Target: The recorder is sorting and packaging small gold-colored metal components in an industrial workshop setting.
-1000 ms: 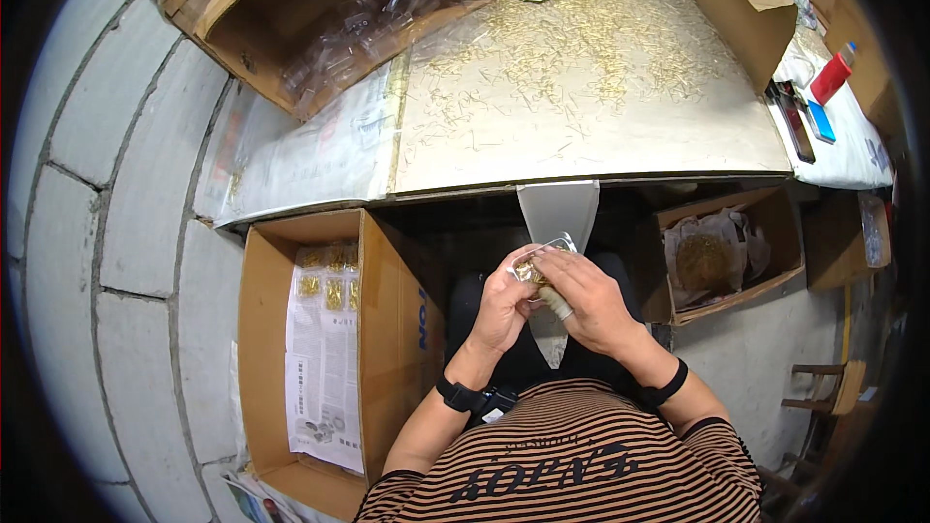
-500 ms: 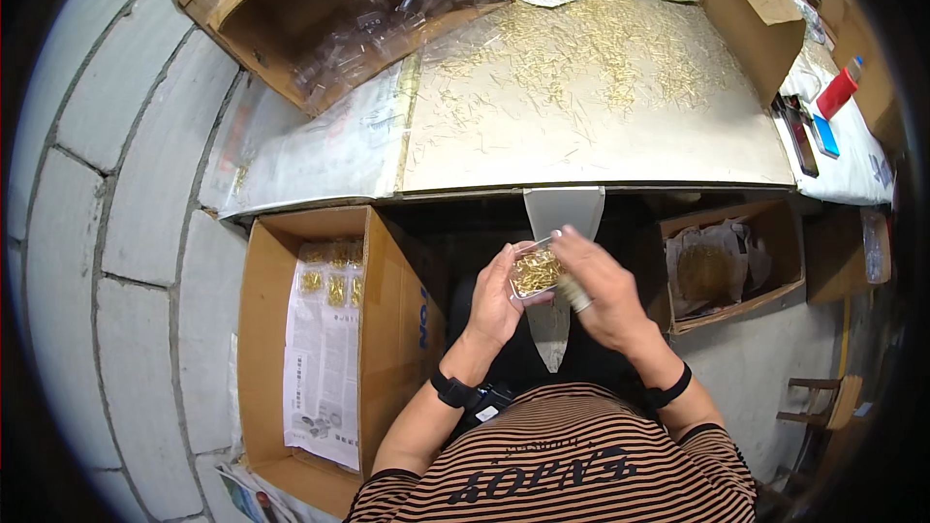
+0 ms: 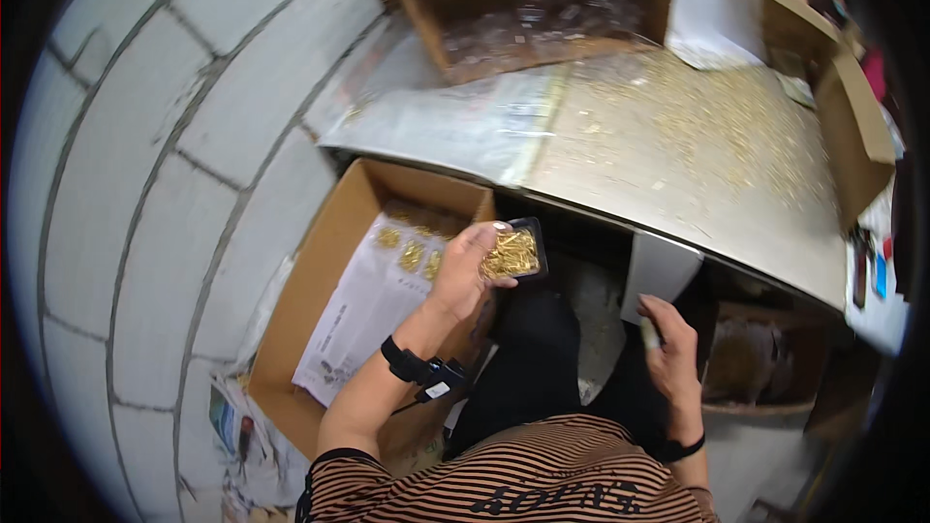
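Note:
My left hand (image 3: 459, 276) is closed around a small clear plastic box (image 3: 539, 245) filled with thin gold-coloured metal pins (image 3: 511, 254). The box is tilted over the right rim of a large cardboard carton (image 3: 291, 339). Inside that carton, similar small boxes of gold pins (image 3: 411, 254) stand in rows at the far end, on white printed paper (image 3: 341, 329). Over my right thigh, apart from the box, my right hand (image 3: 671, 349) is loosely curled with thumb and forefinger apart. A pale wrap appears on its thumb, though blur hides the detail.
Loose gold pins (image 3: 727, 121) lie scattered over the worktable (image 3: 620, 169). A cardboard box of clear plastic cases (image 3: 542, 24) stands at its far left. Below the table, a grey panel (image 3: 659, 276) juts out, and another carton (image 3: 765, 353) sits at the right.
My left hand has carried the pin-filled box left, toward the large carton. My right hand has come away from the box and dropped to the right. The view has swung left.

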The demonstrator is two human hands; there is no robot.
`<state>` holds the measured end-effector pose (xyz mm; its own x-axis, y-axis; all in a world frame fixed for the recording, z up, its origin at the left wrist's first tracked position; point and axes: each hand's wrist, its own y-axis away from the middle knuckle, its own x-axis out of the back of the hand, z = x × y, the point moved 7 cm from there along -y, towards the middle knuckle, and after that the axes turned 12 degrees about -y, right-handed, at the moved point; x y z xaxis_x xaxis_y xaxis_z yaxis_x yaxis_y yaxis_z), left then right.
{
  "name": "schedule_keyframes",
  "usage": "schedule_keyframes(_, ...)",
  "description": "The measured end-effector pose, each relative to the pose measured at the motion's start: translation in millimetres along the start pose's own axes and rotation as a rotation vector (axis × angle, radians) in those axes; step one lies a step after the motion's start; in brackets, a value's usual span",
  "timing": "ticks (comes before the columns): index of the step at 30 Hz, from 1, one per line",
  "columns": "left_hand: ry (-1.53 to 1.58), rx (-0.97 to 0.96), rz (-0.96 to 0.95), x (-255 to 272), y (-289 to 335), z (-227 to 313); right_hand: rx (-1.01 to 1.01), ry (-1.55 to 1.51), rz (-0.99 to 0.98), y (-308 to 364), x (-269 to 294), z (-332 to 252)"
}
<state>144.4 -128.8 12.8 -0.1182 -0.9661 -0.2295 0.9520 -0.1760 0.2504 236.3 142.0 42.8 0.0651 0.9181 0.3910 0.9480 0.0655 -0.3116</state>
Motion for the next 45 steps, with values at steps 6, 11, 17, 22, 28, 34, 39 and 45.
schedule_keyframes(6, -0.011, -0.065, 0.377, 152, 43, 12, -0.099, 0.116, -0.073, 6, 0, 15)
schedule_keyframes(11, -0.128, 0.235, 0.563, 239, 68, -84, -0.184, 0.247, -0.240, 15, -18, 32)
schedule_keyframes(17, -0.163, 0.486, 0.319, 222, 84, -162, -0.287, 0.366, -0.479, 11, -50, 38)
schedule_keyframes(22, -0.108, 0.372, 0.357, 201, 61, -185, -0.284, 0.463, -0.549, -2, -67, 27)
schedule_keyframes(28, -1.217, 0.108, 0.431, 238, 68, -132, -0.099, 0.385, -0.553, -26, -74, 8)
schedule_keyframes(34, -0.938, -0.288, 0.425, 169, 2, 23, 0.175, 0.478, -0.269, -89, -33, -28)
schedule_keyframes(39, -1.055, -0.370, 0.420, 73, -117, 85, 0.356, 0.489, -0.472, -163, -107, 6)
schedule_keyframes(45, -1.537, -0.039, 0.481, 28, -221, 76, 0.353, 0.797, -0.485, -236, -114, 60)
